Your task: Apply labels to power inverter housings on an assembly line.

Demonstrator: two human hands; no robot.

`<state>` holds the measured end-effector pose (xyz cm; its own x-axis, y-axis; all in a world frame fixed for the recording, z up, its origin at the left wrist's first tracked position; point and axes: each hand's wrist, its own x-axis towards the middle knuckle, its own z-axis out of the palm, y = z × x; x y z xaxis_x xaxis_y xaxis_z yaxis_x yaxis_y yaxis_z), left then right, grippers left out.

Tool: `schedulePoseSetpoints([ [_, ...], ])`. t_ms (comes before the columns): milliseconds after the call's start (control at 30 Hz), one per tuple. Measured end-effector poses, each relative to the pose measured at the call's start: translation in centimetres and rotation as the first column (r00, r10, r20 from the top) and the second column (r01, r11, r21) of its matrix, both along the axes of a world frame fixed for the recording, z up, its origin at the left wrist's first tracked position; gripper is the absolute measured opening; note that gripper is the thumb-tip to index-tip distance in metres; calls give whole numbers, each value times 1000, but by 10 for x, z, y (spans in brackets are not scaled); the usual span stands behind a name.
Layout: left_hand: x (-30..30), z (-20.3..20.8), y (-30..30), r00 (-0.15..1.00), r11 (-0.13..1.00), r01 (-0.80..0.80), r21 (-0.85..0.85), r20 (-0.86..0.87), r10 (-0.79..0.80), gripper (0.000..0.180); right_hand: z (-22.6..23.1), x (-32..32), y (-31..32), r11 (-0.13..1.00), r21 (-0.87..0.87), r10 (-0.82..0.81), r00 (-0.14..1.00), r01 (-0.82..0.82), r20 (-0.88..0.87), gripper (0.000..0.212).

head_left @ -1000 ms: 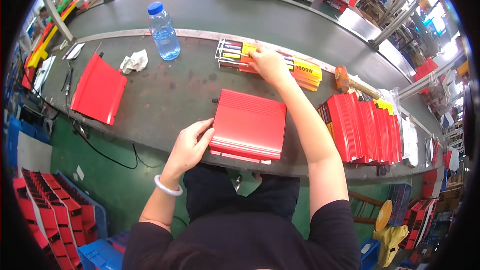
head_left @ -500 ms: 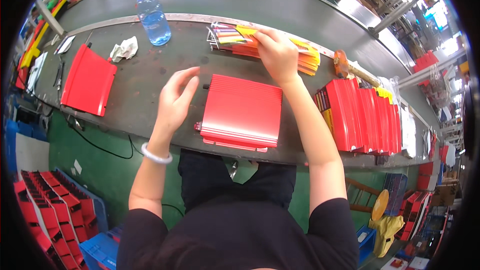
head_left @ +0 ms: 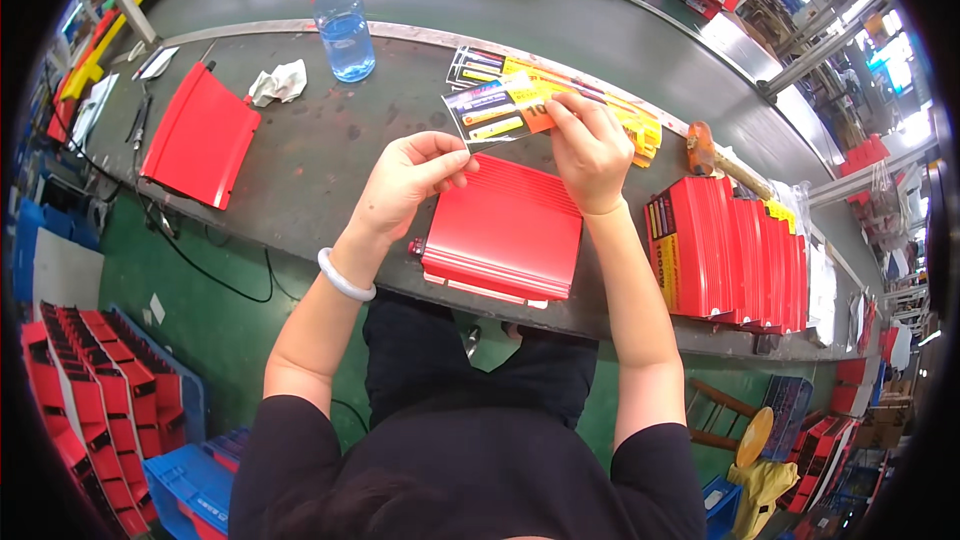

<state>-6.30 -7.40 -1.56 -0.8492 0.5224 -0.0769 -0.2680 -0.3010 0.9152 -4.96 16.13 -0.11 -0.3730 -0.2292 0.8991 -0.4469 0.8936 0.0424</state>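
Observation:
A printed label sheet, yellow, black and orange, is stretched between my two hands above the bench. My left hand pinches its lower left corner, while my right hand grips its right end with bent fingers. Below the sheet lies a red ribbed metal case, its upper edge partly hidden by my hands. Just beyond my right hand, a pile of similar labels rests along the bench's far edge.
Several red cases stand in a row at the right, with a wooden-handled hammer behind them. A water bottle, crumpled tissue and bent red panel are on the left. Blue crates sit on the floor.
My right hand has drawn a label off the pile and brought it toward me. My left hand, open before, has moved right and taken the label's corner.

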Motion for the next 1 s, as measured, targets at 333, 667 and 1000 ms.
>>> schedulePoseSetpoints([
  [333,6,3,9,980,993,-103,61,-165,112,9,28,31,-30,858,-459,444,781,-229,439,36],
  [667,24,11,24,925,991,-133,8,-357,127,7,38,54,-45,972,-190,197,915,-137,353,14],
  [1000,28,14,39,849,978,-193,-74,-513,129,5,40,68,-44,999,-37,16,951,-5,309,11],
])
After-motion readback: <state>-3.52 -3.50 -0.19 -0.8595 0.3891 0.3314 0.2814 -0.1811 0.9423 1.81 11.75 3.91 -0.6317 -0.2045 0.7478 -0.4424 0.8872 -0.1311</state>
